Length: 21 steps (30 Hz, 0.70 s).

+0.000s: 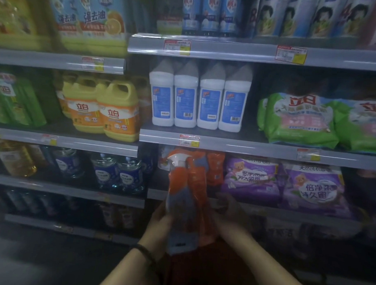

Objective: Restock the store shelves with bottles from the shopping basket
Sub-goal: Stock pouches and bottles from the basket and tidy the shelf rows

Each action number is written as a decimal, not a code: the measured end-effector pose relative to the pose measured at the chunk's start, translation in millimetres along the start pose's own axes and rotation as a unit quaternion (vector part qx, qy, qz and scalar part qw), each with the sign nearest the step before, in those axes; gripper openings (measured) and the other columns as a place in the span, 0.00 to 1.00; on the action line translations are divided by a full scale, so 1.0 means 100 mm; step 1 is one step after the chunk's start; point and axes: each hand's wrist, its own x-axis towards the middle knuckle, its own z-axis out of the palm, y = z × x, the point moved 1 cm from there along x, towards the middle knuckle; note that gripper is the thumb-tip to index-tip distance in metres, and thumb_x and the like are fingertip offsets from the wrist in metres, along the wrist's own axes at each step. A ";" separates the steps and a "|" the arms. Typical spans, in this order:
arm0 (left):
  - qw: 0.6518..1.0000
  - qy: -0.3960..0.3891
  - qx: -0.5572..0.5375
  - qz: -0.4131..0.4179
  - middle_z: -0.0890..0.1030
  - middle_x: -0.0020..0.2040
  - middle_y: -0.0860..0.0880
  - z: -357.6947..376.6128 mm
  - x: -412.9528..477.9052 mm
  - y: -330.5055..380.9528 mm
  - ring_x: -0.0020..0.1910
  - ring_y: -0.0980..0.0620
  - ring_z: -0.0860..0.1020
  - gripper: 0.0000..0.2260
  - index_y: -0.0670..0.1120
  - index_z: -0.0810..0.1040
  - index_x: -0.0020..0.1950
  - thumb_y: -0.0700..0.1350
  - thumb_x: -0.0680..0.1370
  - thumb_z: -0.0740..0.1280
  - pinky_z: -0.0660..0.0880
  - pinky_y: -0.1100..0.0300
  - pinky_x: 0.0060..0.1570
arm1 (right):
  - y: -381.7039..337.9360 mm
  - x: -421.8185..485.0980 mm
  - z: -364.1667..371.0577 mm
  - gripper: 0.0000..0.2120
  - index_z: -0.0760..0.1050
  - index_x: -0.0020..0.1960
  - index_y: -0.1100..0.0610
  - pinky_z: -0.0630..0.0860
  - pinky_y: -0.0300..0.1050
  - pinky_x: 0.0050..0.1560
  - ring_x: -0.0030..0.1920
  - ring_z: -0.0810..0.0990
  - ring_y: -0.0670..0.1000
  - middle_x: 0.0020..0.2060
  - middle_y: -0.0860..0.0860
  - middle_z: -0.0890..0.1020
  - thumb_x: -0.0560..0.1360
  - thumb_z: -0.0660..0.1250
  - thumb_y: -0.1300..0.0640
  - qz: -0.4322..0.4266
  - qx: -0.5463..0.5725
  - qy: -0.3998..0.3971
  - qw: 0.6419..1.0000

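Spray bottle [186,197] between both hands, before shelf edge [257,149]

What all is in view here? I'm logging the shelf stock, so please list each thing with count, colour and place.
spray bottle pack: one, orange with white trigger, held in front of the lower shelf
white bottles: four in front, blue labels, grey caps, middle shelf centre
yellow jugs: two in front, more behind, orange labels, middle shelf left
green bags: at least two, middle shelf right
purple bags: two, lower shelf right
clear blue bottles: several, lower shelf left
price tags: several, red and yellow, on shelf edges
left hand: on the pack's left side, dark wristband
right hand: on the pack's right side
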 end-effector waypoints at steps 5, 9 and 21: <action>0.998 -0.033 0.039 -0.022 0.86 0.61 0.35 -0.30 0.24 0.12 0.61 0.31 0.84 0.22 0.41 0.83 0.64 0.57 0.80 0.73 0.75 0.29 0.68 | 0.11 0.30 0.21 0.08 0.85 0.58 0.50 0.85 0.45 0.52 0.47 0.89 0.47 0.46 0.47 0.90 0.79 0.76 0.57 0.046 0.103 -0.159 0.981; 0.997 -0.041 0.069 0.018 0.86 0.63 0.39 -0.45 0.47 0.18 0.61 0.39 0.85 0.16 0.46 0.82 0.65 0.51 0.80 0.72 0.80 0.38 0.65 | 0.21 0.57 0.50 0.07 0.86 0.56 0.56 0.79 0.47 0.44 0.41 0.85 0.53 0.43 0.56 0.89 0.78 0.77 0.62 0.054 0.127 -0.126 0.982; 0.977 -0.015 0.180 0.115 0.86 0.57 0.35 -0.89 1.86 0.42 0.57 0.35 0.85 0.20 0.36 0.80 0.60 0.37 0.71 0.81 0.84 0.42 0.56 | 0.13 1.48 1.27 0.07 0.83 0.55 0.49 0.80 0.41 0.45 0.42 0.86 0.39 0.43 0.41 0.88 0.78 0.76 0.55 -0.005 0.062 -0.028 0.998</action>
